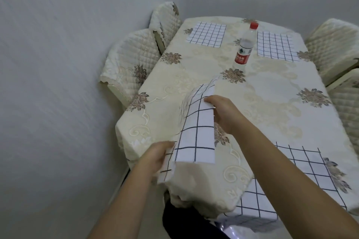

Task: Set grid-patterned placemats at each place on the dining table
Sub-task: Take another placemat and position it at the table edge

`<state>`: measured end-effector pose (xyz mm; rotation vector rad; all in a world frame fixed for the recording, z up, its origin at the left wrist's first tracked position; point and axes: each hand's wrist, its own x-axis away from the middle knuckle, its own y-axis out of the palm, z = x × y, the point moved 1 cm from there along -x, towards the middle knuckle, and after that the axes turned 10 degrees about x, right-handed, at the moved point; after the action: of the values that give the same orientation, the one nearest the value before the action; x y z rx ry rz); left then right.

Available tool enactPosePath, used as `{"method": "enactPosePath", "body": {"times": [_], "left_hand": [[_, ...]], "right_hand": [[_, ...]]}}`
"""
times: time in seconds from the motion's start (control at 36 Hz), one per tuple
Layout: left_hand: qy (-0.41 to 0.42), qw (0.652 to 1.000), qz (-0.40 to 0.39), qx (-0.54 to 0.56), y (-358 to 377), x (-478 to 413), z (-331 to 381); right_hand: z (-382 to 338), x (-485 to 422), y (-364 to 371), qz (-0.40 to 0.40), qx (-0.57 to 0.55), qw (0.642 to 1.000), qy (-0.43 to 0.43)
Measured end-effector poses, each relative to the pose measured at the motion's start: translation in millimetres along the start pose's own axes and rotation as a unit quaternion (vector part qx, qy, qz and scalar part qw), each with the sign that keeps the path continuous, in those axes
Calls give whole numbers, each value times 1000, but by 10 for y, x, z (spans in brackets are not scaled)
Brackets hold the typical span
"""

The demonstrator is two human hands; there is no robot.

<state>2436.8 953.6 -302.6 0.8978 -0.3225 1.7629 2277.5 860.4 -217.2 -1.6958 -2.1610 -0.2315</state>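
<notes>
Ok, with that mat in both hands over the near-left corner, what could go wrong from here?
1. The held placemat is curled, pinched between the left hand and right hand; it may land creased or crooked.
2. It hangs near the table corner, so it could overhang the edge.
3. The water bottle stands just beyond; a forward sweep might tip it.
</notes>
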Motion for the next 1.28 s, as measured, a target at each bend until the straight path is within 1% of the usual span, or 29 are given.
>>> {"method": "enactPosePath", "body": {"times": [0.06,0.14,0.19,0.33,0.47,0.58,0.67,0.72,0.83,0.97,1.06,1.14,1.22,1.28], "left_hand": [[1,1000,11,-22,-127,-194,227],[43,995,40,-87,-288,-588,572],[77,987,47,-134,-316,-813,837],[167,963,41,-207,-134,-1138,1608],[237,944,35,-227,92,-1451,2168],[287,932,25,-222,196,-1660,2444],[276,942,17,-191,211,-1824,2509],[265,947,20,-182,203,-1941,2479],[225,949,37,-217,173,-2234,2293],[180,928,62,-321,101,-2514,2022],[152,915,69,-368,23,-2609,1915],[144,900,72,-404,-39,-2667,1851],[145,898,71,-410,-76,-2727,1819],[154,889,59,-427,-76,-2760,1815]], "right_hand": [[-76,-157,23,5,38,999,0],[-195,-444,54,12,59,998,9],[-281,-665,70,26,59,998,13],[-501,-1192,16,58,26,998,19],[-727,-1607,-96,96,1,995,4],[-823,-1865,-209,118,-25,993,6],[-784,-2014,-284,129,-39,991,14],[-691,-2095,-320,143,-30,989,32],[-370,-2230,-327,160,5,983,87],[236,-2414,-297,181,57,968,165],[514,-2472,-275,195,102,956,193],[630,-2495,-248,211,182,941,191],[675,-2549,-252,221,240,928,181],[673,-2584,-251,222,274,919,180]]}}
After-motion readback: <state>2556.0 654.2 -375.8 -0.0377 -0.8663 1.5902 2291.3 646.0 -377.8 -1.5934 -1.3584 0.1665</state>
